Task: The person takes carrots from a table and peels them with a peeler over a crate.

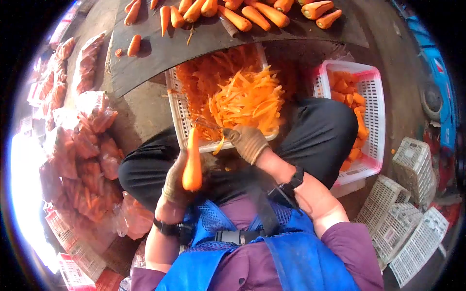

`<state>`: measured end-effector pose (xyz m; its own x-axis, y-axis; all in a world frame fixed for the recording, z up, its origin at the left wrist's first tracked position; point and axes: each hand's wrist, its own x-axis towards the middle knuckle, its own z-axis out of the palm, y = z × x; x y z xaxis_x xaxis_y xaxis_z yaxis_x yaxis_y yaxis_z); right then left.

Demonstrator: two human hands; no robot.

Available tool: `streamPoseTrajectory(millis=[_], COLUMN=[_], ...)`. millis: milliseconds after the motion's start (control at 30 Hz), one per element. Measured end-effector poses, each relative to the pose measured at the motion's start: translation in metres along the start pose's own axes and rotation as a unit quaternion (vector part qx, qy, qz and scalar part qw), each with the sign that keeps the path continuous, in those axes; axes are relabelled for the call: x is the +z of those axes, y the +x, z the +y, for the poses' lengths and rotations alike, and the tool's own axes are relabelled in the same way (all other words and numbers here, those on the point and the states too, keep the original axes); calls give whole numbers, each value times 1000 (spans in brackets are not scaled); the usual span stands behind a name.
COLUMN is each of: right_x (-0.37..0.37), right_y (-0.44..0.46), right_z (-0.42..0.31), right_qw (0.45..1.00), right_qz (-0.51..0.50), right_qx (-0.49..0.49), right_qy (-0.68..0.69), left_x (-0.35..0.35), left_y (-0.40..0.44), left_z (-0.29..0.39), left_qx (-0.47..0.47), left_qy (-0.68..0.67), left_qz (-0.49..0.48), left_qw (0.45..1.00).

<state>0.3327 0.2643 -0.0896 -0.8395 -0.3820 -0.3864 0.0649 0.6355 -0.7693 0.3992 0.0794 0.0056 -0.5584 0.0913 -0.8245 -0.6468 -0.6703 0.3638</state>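
My left hand (177,177), in a tan glove, holds an upright orange carrot (192,165) at the front left of the basket. Gloved too, my right hand (246,141) is closed round the handle of a peeler (208,126), whose thin blade end lies close to the carrot's upper tip. An orange strip (219,146) hangs by my right hand. Between my knees stands a white basket (177,109) heaped with carrot peelings (247,99).
Several carrots (274,15) lie on a dark board (160,56) beyond the basket. A pink-and-white basket (376,104) at right holds carrot pieces (357,102). Bagged carrots (87,165) are piled at left. White crates (398,228) stand at lower right.
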Motion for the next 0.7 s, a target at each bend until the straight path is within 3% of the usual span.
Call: streamPoseTrajectory(millis=[100,233,333,400,467,567,633,700], right_x=[-2,-2,3,5,5,0,2,-5], right_y=[-11,-18,-19,-17,-18,-20,-19,-16], right_z=[-5,-6,-5,-4,-5,-11,-9,-14], right_qw=[999,996,995,993,994,996,988,992], right_qz=[8,-1,-13,-50,-56,-20,2,-35], right_qx=[-30,-77,-67,-51,-50,-90,-139,-94], right_qy=[23,54,66,89,76,-8,-70,-79], left_x=[-6,3,1,-1,2,8,2,0], left_y=[29,56,71,80,89,85,89,87], left_z=[8,11,19,14,12,17,14,13], left_qx=[-10,0,-55,63,62,-17,-4,-7], left_qy=[1,2,-39,150,68,-15,25,33], left_qz=[-53,22,22,-4,27,29,21,8], left_qw=[999,1000,998,987,995,999,999,999])
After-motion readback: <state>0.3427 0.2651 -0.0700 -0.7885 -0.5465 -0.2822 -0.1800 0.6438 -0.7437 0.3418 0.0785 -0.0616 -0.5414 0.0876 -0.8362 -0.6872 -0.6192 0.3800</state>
